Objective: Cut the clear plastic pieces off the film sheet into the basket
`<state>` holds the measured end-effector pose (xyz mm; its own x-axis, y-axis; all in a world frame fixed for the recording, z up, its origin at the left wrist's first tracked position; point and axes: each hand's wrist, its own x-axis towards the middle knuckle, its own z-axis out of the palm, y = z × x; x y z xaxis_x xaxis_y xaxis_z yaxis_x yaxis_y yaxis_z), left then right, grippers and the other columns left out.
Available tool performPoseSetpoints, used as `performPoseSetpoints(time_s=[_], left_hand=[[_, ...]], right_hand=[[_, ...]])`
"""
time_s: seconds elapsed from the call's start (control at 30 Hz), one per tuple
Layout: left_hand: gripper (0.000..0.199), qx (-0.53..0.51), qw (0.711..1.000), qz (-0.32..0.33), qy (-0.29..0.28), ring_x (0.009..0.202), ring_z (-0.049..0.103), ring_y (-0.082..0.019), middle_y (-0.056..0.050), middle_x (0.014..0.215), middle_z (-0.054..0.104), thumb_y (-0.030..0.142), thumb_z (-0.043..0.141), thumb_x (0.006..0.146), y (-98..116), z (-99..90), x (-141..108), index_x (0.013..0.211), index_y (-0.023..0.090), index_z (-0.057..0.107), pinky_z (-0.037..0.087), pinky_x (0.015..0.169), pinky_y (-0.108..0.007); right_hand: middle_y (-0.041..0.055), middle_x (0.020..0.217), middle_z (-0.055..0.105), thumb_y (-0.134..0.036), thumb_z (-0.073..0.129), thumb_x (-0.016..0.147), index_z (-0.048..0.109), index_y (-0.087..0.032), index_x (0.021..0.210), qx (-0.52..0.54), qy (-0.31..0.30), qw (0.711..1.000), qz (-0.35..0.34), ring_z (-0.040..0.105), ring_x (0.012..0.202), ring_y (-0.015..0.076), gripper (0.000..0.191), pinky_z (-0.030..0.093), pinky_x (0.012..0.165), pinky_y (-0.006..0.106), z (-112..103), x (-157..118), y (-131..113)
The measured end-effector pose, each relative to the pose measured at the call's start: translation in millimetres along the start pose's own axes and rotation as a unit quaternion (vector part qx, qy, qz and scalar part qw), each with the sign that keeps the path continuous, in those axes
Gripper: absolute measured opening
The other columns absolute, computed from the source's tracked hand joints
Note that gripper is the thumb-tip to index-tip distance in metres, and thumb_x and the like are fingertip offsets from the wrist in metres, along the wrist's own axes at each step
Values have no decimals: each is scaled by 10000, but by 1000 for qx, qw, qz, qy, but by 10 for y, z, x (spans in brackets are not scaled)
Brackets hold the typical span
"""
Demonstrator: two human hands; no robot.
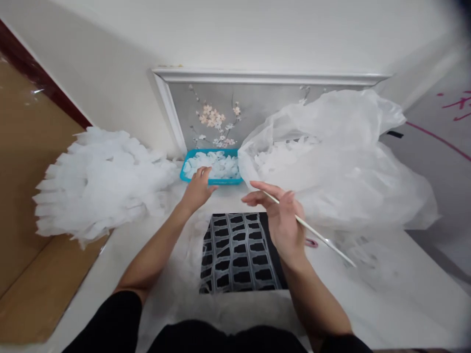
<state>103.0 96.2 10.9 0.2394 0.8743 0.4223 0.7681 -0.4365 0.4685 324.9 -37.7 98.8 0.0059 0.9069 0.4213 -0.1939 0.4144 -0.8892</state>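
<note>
My left hand (199,190) is at the front edge of a blue plastic tray (215,181), its thumb apart from its fingers and nothing visible in it. Small, pale, translucent pieces (217,163) fill the tray. A thin white stick (324,239) rests slanted between the thumb and fingers of my right hand (281,215), its far end pointing down to the right. Between my forearms lies a black sheet (241,262) covered by a translucent white grid with rows of notched openings. Part of its right edge is hidden behind my right hand.
A large translucent plastic bag (353,162) of white pieces stands open at the right. Layered white sheets (99,186) are heaped at the left beside a cardboard box (33,171). A framed flower picture (206,115) leans against the wall. A small pink item (311,242) lies by my right wrist.
</note>
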Motion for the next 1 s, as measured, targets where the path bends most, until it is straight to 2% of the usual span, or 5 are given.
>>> performPoseSetpoints(time_s=[0.13, 0.27, 0.4, 0.6, 1.0], left_hand=[[376, -39, 991, 27, -128, 1001, 646, -229, -87, 1153, 644, 387, 614, 895, -162, -207, -636, 1221, 203, 577, 545, 880, -395], [276, -43, 970, 108, -215, 1034, 635, -189, -51, 1116, 663, 247, 591, 903, -272, -224, -1191, 1177, 218, 594, 535, 908, -336], [287, -24, 977, 111, -182, 1107, 599, -208, -80, 1154, 648, 136, 524, 904, -396, -29, -1435, 1176, 193, 598, 517, 960, -375], [285, -16, 986, 109, -125, 1111, 592, -231, -105, 1184, 635, 192, 538, 909, -450, 160, -1562, 1189, 180, 592, 518, 968, -417], [277, 5, 984, 138, -113, 1048, 604, -227, -113, 1141, 661, 195, 473, 955, -406, 181, -1601, 1203, 141, 581, 501, 944, -410]], right_hand=[[12, 693, 606, -578, 328, 990, 670, -220, 1133, 31, -76, 984, 155, 540, 591, 147, 516, 437, 554, 285, 163, -135, 577], [-8, 659, 603, -527, 449, 947, 617, -216, 889, 19, -67, 972, 225, 527, 543, 133, 358, 412, 514, 257, 336, -307, 1184], [-14, 652, 634, -417, 610, 854, 548, -220, 798, -20, -66, 971, 229, 566, 544, 139, 214, 448, 531, 254, 402, -433, 1520], [-33, 562, 605, -301, 658, 766, 489, -227, 678, -97, -95, 960, 244, 558, 479, 142, 205, 435, 481, 248, 429, -638, 1792], [-42, 504, 548, -261, 603, 727, 469, -231, 603, -203, -144, 941, 229, 526, 509, 142, 185, 385, 502, 234, 434, -622, 1848]])
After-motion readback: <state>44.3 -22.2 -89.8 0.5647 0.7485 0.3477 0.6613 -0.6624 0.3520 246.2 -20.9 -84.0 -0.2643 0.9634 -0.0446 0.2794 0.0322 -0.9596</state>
